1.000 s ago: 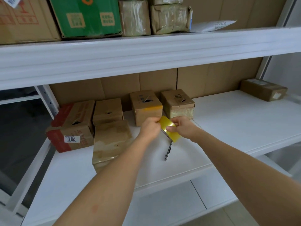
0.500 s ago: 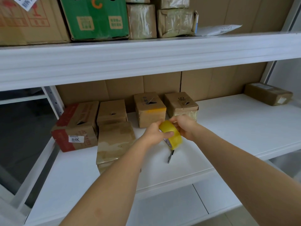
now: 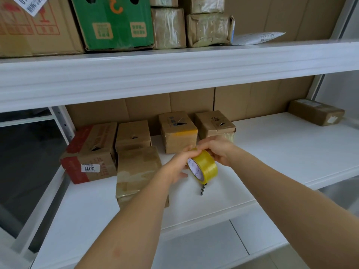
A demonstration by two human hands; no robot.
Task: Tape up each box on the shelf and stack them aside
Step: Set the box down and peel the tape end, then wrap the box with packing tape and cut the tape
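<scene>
1. The left hand (image 3: 177, 165) grips the yellow roll of clear packing tape (image 3: 204, 165) by its near rim; the right hand (image 3: 217, 150) pinches its far top edge, probably seeking the tape end.
2. Hold the roll steady and peel the end free.
3. The brown cardboard boxes, such as the nearest one (image 3: 138, 169), sit on the white shelf (image 3: 281, 144), just left of the left hand.
4. Avoid the dark pen-like tool (image 3: 203, 189) below the roll.

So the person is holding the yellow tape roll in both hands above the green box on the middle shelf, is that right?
Not quite: in the head view, both hands, left hand and right hand, do hold the yellow tape roll, but the green box sits on the upper shelf; only brown boxes are below.
</scene>
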